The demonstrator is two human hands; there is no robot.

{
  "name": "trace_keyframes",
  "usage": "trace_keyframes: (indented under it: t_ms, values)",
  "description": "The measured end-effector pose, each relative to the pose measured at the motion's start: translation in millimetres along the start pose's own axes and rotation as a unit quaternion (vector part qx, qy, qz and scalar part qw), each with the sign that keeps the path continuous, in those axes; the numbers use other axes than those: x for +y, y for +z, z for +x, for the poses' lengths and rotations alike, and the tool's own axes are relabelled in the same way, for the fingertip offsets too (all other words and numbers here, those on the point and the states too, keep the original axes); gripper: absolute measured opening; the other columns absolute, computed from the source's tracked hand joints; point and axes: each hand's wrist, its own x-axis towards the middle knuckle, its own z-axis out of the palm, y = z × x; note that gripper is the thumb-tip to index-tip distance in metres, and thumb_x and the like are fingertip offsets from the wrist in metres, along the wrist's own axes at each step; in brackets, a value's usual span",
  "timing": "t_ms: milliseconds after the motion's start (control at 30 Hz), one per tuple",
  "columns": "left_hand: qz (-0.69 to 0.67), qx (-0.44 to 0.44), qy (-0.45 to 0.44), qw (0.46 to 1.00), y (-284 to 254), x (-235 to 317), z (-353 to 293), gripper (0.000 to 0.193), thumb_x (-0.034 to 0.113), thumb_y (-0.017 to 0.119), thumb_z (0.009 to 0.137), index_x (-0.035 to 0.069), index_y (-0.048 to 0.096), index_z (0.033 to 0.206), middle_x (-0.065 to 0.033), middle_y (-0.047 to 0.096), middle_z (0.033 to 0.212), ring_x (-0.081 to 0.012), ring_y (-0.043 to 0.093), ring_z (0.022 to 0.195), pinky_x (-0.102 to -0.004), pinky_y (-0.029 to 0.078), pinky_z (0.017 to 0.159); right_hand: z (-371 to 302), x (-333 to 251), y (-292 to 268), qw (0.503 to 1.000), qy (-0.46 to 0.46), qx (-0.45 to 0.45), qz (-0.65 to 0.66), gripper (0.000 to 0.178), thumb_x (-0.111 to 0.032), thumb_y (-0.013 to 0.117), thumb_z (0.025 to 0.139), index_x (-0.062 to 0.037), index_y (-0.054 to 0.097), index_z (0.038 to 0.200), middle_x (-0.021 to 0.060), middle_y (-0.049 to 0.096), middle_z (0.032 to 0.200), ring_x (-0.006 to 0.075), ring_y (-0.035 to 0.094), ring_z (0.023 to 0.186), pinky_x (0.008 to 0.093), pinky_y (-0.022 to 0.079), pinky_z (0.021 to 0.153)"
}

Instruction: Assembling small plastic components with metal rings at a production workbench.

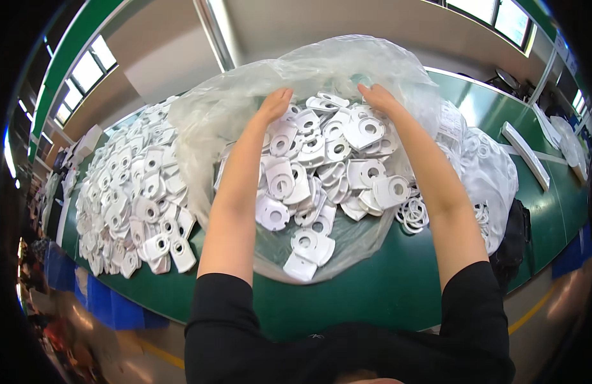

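A large clear plastic bag (225, 86) lies spread over the table, its mouth toward me. Inside it and spilling out at its front is a heap of white plastic parts (307, 185), flat plates with a round hole. Both my arms reach over the heap to the far side. My left hand (275, 105) is closed on the bag's film at the back left of the heap. To its right, my right hand (380, 99) pinches the film behind the heap. The fingertips of both hands are partly hidden.
Another big pile of the white parts (132, 185) covers the green table (373, 297) at left. White rings (412, 215) lie right of the bag, beside a second bag (491, 169) of parts. A long white strip (526, 157) and a black bag (515, 240) are farther right.
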Motion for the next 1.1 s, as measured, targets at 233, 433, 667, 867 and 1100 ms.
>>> trace_keyframes:
  t_ms: [233, 433, 667, 867, 1100]
  values:
    - [0.274, -0.160, -0.175, 0.932, 35.6, 8.2, 34.3, 0.083, 0.069, 0.036, 0.084, 0.008, 0.041, 0.140, -0.0152, 0.037, 0.146, -0.0350, 0.037, 0.133, -0.0451, 0.022, 0.112, 4.6, 56.7, 10.1, 0.999, 0.023, -0.034, 0.001, 0.085, -0.066, 0.039, 0.088, 0.0070, 0.047, 0.131, 0.0250, 0.044, 0.138, 0.0340, 0.045, 0.127, 0.0387, 0.036, 0.102]
    - [-0.132, -0.261, -0.231, 0.928, 10.3, 48.2, -6.6, 0.095, 0.078, 0.036, 0.080, 0.007, 0.038, 0.143, -0.0190, 0.037, 0.145, -0.0308, 0.037, 0.132, -0.0454, 0.025, 0.110, -38.2, 18.3, 11.3, 0.986, 0.021, -0.065, 0.152, 0.080, -0.065, 0.039, 0.090, 0.0016, 0.050, 0.131, 0.0172, 0.050, 0.134, 0.0256, 0.048, 0.121, 0.0353, 0.036, 0.101]
    - [-0.143, -0.218, -0.130, 0.957, 4.9, 108.9, -73.8, 0.078, 0.067, 0.036, 0.090, 0.008, 0.043, 0.139, -0.0159, 0.050, 0.132, -0.0244, 0.043, 0.121, -0.0339, 0.030, 0.105, -100.0, -19.5, 20.0, 0.987, -0.157, -0.001, 0.015, 0.062, -0.058, 0.043, 0.089, -0.0073, 0.064, 0.116, 0.0175, 0.062, 0.118, 0.0322, 0.056, 0.112, 0.0374, 0.040, 0.096]
    - [-0.112, -0.135, -0.057, 0.983, -10.3, 121.5, -107.9, 0.074, 0.058, 0.039, 0.093, -0.004, 0.047, 0.133, -0.0211, 0.053, 0.130, -0.0322, 0.046, 0.123, -0.0361, 0.033, 0.104, -148.1, -56.1, 39.1, 0.968, -0.237, -0.058, -0.061, 0.057, -0.057, 0.036, 0.090, -0.0179, 0.061, 0.122, 0.0138, 0.055, 0.129, 0.0344, 0.051, 0.120, 0.0497, 0.029, 0.105]
    - [0.158, 0.103, 0.079, 0.979, -2.3, 143.8, -210.2, 0.069, 0.052, 0.047, 0.092, 0.001, 0.039, 0.138, -0.0242, 0.040, 0.141, -0.0418, 0.029, 0.135, -0.0453, 0.022, 0.110, -196.2, -67.1, 52.5, 0.944, -0.290, -0.026, -0.158, 0.054, -0.058, 0.044, 0.087, -0.0203, 0.060, 0.122, 0.0138, 0.060, 0.122, 0.0363, 0.054, 0.114, 0.0529, 0.037, 0.098]
